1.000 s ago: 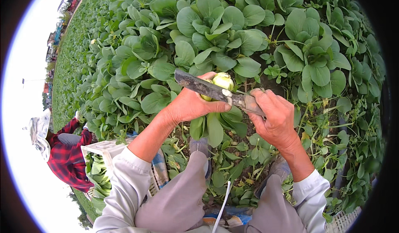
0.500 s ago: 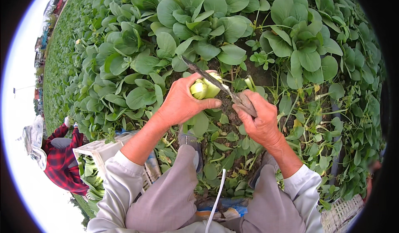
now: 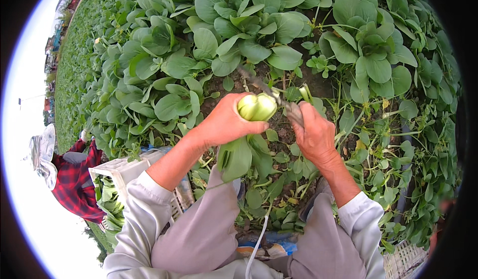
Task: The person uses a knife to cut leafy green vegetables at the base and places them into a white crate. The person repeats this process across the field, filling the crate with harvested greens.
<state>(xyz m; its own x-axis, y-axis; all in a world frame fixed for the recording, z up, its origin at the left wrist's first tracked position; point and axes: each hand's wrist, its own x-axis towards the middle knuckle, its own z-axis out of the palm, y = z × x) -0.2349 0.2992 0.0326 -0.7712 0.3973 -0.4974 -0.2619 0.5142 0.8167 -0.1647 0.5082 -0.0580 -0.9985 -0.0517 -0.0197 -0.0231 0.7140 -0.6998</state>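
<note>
My left hand [image 3: 226, 121] is closed round a head of bok choy [image 3: 257, 107], its pale cut base facing up and right. The green leaves hang below the hand, over my left knee. In my right hand [image 3: 316, 132] is a knife [image 3: 264, 87], its dark blade pointing up and left, blurred by motion. The blade lies just beyond the base of the bok choy; whether they touch I cannot tell. Growing bok choy plants [image 3: 254, 25] fill the ground ahead of both hands.
A white plastic crate [image 3: 119, 172] holding cut greens stands at my left. Beside it a person in a red checked shirt [image 3: 74, 184] and hat bends over the rows. Another pale crate [image 3: 406, 259] is at the lower right. Weeds and loose leaves [image 3: 284, 194] cover the soil between my feet.
The knife has moved off the base of the bok choy toward its far side. My left hand has turned the bok choy, so its base and hanging leaves show more.
</note>
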